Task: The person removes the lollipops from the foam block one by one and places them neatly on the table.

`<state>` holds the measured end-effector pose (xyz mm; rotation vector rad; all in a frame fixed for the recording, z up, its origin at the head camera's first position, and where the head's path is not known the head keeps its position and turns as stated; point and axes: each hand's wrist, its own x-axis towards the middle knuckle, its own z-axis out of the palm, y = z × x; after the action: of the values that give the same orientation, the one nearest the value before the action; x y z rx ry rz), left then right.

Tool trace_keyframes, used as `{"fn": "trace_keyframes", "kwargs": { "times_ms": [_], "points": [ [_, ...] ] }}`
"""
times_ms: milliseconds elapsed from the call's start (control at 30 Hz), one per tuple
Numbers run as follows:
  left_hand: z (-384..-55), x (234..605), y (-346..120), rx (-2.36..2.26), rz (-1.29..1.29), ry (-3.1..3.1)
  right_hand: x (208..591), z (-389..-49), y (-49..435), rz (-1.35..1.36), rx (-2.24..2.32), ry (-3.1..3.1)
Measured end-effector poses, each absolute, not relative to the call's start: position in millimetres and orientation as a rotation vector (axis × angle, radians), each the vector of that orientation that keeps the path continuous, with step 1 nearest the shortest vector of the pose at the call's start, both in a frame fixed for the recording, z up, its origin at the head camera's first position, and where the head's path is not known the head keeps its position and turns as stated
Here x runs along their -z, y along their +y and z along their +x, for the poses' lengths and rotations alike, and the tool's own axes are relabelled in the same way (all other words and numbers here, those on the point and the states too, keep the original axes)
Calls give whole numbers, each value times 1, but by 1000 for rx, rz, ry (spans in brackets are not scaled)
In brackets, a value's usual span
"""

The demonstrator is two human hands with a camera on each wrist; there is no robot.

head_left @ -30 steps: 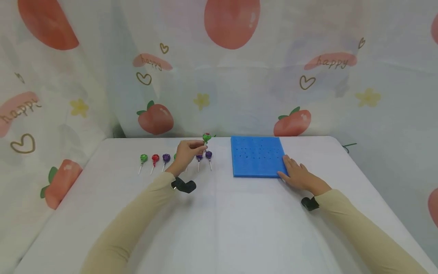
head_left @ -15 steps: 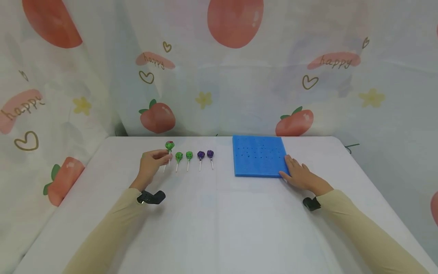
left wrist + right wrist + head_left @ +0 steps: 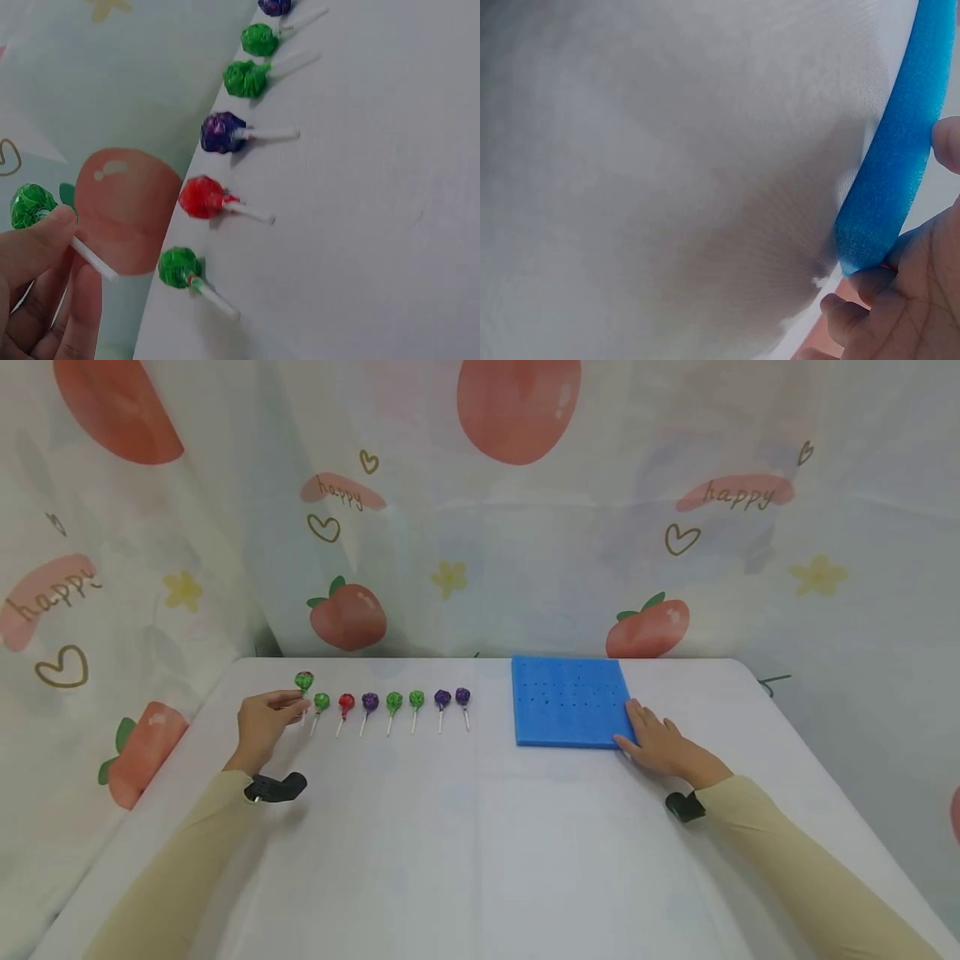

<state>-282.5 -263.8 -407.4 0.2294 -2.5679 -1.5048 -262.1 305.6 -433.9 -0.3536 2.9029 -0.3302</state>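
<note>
My left hand [image 3: 264, 723] pinches a green-wrapped lollipop [image 3: 31, 205] by its white stick just below the candy, thumb against the fingers. It is held upright at the left end of a row of several lollipops on the table. Nearest to that hand in the row is a green lollipop [image 3: 322, 701], then a red lollipop [image 3: 346, 702] and a purple lollipop [image 3: 370, 702]. My right hand [image 3: 662, 745] rests with extended fingers along the right edge of a blue foam board [image 3: 562, 727], thumb at its near corner. Small holes dot the board's top.
The white table [image 3: 450, 843] runs back to a fruit-printed curtain [image 3: 525, 543]. Farther right in the row lie two green lollipops, one of them the middle green lollipop [image 3: 393, 702], and two purple ones, ending with a purple lollipop [image 3: 462, 696] left of the board.
My left hand has carried the green lollipop leftward over the row, from its right end to beyond its left end. The right hand stays at the board's edge.
</note>
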Motion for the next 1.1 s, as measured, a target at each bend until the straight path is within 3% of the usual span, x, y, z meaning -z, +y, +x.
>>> {"fn": "trace_keyframes", "kwargs": {
  "times_ms": [567,1100],
  "points": [
    [-301,429,-298,1317,394,-2753,435,-264,307,-357,327,2898],
    [-317,440,-309,1066,291,-2816,432,-263,307,-350,313,2892]
  ]
}}
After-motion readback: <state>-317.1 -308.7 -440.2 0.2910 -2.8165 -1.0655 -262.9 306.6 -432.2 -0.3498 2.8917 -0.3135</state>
